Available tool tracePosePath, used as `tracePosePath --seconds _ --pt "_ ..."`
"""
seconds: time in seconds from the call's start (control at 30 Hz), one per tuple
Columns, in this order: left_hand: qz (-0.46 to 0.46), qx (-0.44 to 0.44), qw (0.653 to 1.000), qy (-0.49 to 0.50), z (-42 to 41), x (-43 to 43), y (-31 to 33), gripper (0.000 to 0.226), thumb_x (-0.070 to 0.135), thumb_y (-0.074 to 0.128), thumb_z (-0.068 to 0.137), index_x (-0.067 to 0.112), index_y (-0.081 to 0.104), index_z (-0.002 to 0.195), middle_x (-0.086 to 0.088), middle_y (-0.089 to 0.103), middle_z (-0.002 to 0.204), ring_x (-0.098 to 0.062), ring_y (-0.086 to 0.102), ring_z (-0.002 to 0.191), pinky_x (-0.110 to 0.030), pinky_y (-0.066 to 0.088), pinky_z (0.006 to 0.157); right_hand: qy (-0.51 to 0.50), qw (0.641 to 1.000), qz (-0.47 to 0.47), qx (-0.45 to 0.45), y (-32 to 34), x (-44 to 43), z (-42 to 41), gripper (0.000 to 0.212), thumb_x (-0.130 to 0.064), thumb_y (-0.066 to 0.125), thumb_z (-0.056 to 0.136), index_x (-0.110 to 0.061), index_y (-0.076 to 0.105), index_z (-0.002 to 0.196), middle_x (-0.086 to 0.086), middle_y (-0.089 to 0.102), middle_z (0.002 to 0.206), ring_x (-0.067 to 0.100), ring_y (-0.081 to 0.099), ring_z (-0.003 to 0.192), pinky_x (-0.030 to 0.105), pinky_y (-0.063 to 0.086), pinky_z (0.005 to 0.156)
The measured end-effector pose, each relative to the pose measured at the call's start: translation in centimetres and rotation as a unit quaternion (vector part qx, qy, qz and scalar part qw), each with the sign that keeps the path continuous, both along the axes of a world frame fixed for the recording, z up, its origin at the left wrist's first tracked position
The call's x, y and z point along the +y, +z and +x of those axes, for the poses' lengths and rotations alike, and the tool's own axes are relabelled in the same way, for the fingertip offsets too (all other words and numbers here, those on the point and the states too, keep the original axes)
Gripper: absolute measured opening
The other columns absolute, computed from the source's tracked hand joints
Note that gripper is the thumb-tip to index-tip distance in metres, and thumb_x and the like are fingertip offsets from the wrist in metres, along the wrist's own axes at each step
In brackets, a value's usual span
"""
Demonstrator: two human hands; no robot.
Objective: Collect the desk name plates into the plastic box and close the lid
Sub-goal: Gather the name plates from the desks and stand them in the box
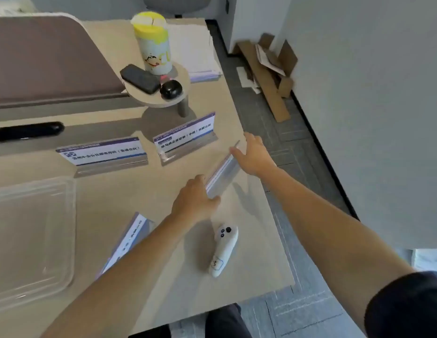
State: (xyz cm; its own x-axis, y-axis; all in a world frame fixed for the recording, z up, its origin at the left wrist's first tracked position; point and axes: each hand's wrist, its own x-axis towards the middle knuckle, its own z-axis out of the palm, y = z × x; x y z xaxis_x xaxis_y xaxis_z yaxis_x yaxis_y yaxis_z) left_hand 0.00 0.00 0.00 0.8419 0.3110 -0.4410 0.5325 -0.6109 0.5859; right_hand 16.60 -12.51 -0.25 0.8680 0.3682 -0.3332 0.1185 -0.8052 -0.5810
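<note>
0 plates seem to be inside the plastic box (71, 215), so the task is only starting. Left hand (193, 203) and right hand (254, 154) each grip 1 end of the held plate (222, 174), well right of the box. 3 other plates (103, 153) wait outside it; closing comes last.

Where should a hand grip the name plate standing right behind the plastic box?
Probably best to take the name plate by its upright panel, pinched at its short ends or top edge, coming from above. The panel is thin and its flat foot lies low in front, offering little to hold. The left hand and right hand grip the held plate by its ends likewise.
</note>
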Motion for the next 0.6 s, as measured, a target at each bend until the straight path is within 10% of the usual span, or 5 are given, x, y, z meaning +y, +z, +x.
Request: tracePosePath --seconds 0.2,0.6 --pt "0.106 0.033 0.993 0.032 2.4 -2.2 -2.0 0.037 0.029 0.053 0.092 0.02 0.046 0.126 -0.004 0.059 0.1 -0.028 0.058 0.091 -0.036 0.049 0.071 0.042 0.994 0.046 0.092 -2.2 0.1 3.1 0.081 -0.052 0.051 0.096 -0.016 0.012 0.157 0.008 0.027 0.161 0.03 0.031 0.144 0.044 0.031 0.115" --pt "0.22 -0.05 0.974 0.027 1.5 -1.1 -0.3 0.02 0.023 0.048 0.098 0.018 0.049 0.117 -0.007 0.062 0.084 -0.033 0.056 0.075 -0.033 0.04 0.064 0.069 0.982 0.151 0.09 -1.2 1.5 2.3 0.03 -0.051 0.042 0.1 -0.025 0.042 0.114 -0.003 0.058 0.108 0.008 0.059 0.087 0.022 0.044 0.066"
